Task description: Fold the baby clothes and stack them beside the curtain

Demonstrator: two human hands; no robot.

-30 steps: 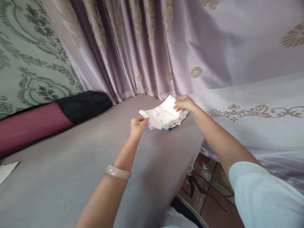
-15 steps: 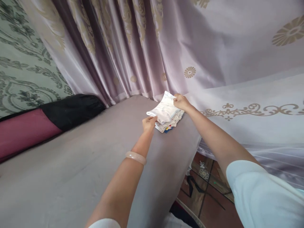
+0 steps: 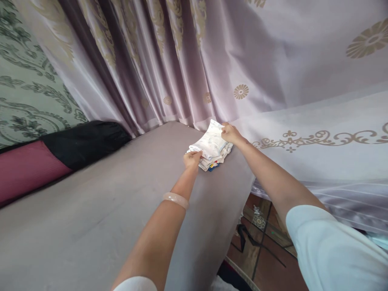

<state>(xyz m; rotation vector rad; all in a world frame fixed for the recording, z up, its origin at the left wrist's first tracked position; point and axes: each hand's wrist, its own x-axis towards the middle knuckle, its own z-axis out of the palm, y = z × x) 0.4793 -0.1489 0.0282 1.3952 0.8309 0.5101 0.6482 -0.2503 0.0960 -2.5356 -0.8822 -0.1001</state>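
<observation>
A folded white cloth (image 3: pixel 209 139) with faint markings lies over a stack of folded cloths (image 3: pixel 222 155), near the far right corner of the grey bed surface. My left hand (image 3: pixel 192 158) pinches the cloth's near left corner, its wrist wearing a pale bangle. At the far right corner, my right hand (image 3: pixel 229 133) has its fingers closed on the same cloth. Bits of blue, red and yellow show at the bottom of the stack (image 3: pixel 214 167). The fingertips under the cloth are partly hidden.
Lilac curtains (image 3: pixel 182 72) hang behind the bed (image 3: pixel 145 186). Along the left wall lies a long black and dark red bundle (image 3: pixel 91 141). Past the bed's right edge, a tiled floor (image 3: pixel 273 258) holds a dark strap (image 3: pixel 242 238).
The white cloth has come down slightly onto the stack. My left hand has shifted a little to the right and down, while my right hand keeps its hold with little movement.
</observation>
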